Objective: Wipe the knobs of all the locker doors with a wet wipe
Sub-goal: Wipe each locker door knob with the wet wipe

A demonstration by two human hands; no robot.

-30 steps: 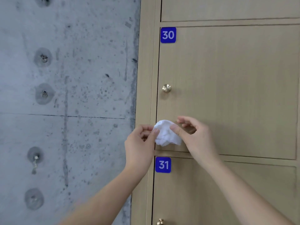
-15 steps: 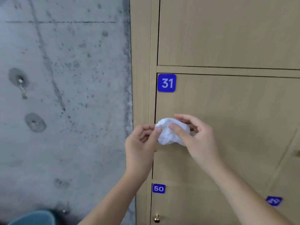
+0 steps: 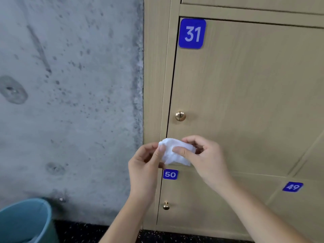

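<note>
A crumpled white wet wipe (image 3: 172, 155) hangs between both hands in front of the locker bank. My left hand (image 3: 145, 165) pinches its left edge with thumb and fingers. My right hand (image 3: 205, 158) pinches its right side, thumb on the front. Locker door 31 (image 3: 245, 93) carries a round brass knob (image 3: 180, 116) just above the wipe, untouched. Below it, door 50 (image 3: 201, 199) has a small brass knob (image 3: 166, 205) near its left edge. Door 49 (image 3: 301, 207) shows at the lower right, its knob out of view.
A rough grey concrete wall (image 3: 70, 102) fills the left half. A blue bucket (image 3: 24, 221) stands at the bottom left on a dark speckled floor (image 3: 122, 234). Blue number plates mark the doors.
The view has dropped from door 30 down to doors 31 and 50. Knob 31 and the bucket have come into sight. Both hands have kept their pinch on the wipe.
</note>
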